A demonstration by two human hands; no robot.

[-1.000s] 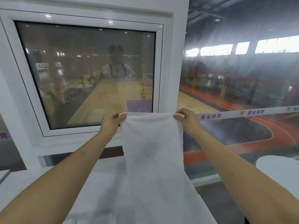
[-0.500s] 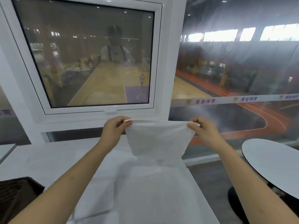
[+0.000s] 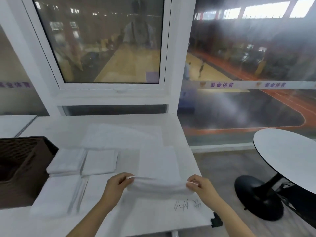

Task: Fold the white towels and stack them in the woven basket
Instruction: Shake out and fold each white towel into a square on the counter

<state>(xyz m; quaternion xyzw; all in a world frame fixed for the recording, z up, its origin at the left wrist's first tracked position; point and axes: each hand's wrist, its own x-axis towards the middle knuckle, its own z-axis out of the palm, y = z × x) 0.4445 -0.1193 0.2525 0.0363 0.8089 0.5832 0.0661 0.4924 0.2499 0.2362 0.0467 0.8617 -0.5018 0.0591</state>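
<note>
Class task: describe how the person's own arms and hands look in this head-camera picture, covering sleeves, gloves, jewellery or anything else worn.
Both forearms are bare as far as the frame shows, with no sleeve in view. The left hand and right hand wear no gloves, and no watch, ring or bracelet shows. Pale nails show at some fingertips.

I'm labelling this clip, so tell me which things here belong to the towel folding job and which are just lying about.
Part of the job:
- white towel pinched by left hand and right hand
- folded towels beside the basket
- unfolded towel farther back
- woven basket
- white table

Just lying about:
- round side table
- window
</note>
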